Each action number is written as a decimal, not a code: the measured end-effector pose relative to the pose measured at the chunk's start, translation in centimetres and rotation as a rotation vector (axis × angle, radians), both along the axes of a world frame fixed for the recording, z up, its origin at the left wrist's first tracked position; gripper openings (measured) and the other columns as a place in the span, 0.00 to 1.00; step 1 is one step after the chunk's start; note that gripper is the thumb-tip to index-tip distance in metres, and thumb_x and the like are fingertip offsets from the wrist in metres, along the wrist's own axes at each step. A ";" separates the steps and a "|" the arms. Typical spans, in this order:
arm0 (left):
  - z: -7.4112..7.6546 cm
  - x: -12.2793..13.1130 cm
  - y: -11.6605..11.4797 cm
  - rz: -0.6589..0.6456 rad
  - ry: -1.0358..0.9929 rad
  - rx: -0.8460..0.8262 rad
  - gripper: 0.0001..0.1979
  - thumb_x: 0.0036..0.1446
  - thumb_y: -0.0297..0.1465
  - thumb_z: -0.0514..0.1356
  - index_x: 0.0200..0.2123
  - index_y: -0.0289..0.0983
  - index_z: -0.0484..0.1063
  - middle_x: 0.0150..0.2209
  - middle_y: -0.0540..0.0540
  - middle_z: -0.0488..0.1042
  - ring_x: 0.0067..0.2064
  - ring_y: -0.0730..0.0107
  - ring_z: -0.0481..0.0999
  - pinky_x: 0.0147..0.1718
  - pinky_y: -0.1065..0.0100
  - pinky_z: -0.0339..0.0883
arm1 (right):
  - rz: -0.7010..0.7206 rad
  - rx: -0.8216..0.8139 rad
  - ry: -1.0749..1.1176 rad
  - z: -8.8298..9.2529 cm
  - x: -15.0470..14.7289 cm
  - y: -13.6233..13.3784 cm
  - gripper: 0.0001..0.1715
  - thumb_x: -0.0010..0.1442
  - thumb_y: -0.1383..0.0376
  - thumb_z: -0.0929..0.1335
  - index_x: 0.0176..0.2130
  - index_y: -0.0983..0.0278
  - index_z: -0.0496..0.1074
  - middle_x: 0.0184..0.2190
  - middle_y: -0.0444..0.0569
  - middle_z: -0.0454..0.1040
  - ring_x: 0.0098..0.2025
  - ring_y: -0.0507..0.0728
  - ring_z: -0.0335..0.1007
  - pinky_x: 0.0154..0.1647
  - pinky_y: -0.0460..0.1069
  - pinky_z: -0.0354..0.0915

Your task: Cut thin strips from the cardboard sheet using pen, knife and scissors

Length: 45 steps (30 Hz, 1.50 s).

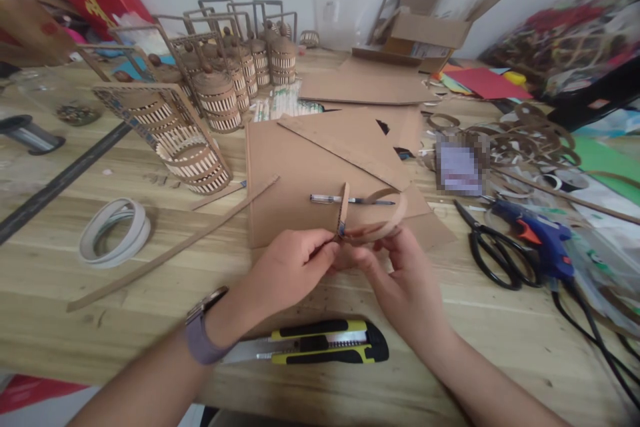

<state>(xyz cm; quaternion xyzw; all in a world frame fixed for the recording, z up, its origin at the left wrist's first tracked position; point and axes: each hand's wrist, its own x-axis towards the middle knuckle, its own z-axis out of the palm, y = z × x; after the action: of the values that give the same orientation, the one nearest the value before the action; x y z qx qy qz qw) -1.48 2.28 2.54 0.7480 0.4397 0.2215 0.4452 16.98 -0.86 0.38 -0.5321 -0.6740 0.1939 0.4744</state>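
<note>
Got my left hand point(300, 267) pinched narrow, thumb and forefinger on the left end of a brown strip loop point(399, 213). My right hand point(403, 270) has its fingers curled against the loop's near side, but I can't tell if they're really gripping. Loop's right in front of me at the near edge of a cardboard sheet point(300, 160), partly covering 1 pen point(327, 199). There's 1 utility knife point(330, 341) between my forearms, and scissors point(480, 230) beside a blue glue gun point(547, 240) off right.

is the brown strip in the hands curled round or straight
Curled round: the brown strip held by the left hand and right hand bends back in a loop.
</note>
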 end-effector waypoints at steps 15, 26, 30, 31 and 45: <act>0.2 -1.0 1.4 0.106 -0.163 -0.227 0.10 0.66 0.34 0.53 0.42 0.36 0.71 0.31 0.50 0.78 0.29 0.73 0.76 0.30 0.72 0.71 | 0.568 -0.246 -0.964 1.8 0.7 -1.6 0.22 0.45 0.56 0.80 0.35 0.62 0.73 0.36 0.49 0.78 0.38 0.63 0.75 0.40 0.57 0.67; 0.4 0.1 -0.2 -0.005 0.014 0.065 0.12 0.66 0.29 0.51 0.43 0.37 0.75 0.35 0.49 0.80 0.35 0.70 0.77 0.34 0.71 0.65 | 0.127 0.300 -0.423 1.5 0.9 0.3 0.14 0.62 0.59 0.71 0.46 0.60 0.69 0.37 0.50 0.76 0.39 0.59 0.75 0.36 0.54 0.72; 0.2 0.2 -0.5 -0.045 0.077 0.123 0.12 0.68 0.30 0.51 0.45 0.37 0.74 0.39 0.46 0.81 0.38 0.66 0.80 0.36 0.70 0.65 | 0.126 0.390 -0.349 0.6 0.2 0.0 0.08 0.64 0.68 0.69 0.44 0.59 0.70 0.39 0.50 0.78 0.44 0.58 0.77 0.42 0.54 0.74; 0.2 0.2 -0.5 -0.049 0.092 0.131 0.11 0.68 0.30 0.52 0.46 0.36 0.74 0.40 0.46 0.81 0.39 0.65 0.80 0.36 0.69 0.65 | 0.130 0.381 -0.332 0.5 0.2 -0.1 0.08 0.63 0.70 0.69 0.43 0.59 0.70 0.39 0.50 0.79 0.44 0.57 0.77 0.42 0.53 0.74; 0.2 0.3 -0.9 -0.025 0.114 0.187 0.13 0.68 0.30 0.50 0.38 0.37 0.75 0.32 0.47 0.79 0.31 0.70 0.77 0.30 0.73 0.62 | 0.076 0.361 -0.275 0.2 0.1 -0.7 0.07 0.63 0.70 0.69 0.41 0.58 0.73 0.37 0.43 0.83 0.42 0.57 0.81 0.44 0.55 0.69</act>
<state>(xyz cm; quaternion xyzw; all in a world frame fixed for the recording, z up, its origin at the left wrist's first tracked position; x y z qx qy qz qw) -1.13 1.34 2.76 0.8030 0.4324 0.2132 0.3503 17.08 -1.55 0.61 -0.4342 -0.7757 0.0135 0.4577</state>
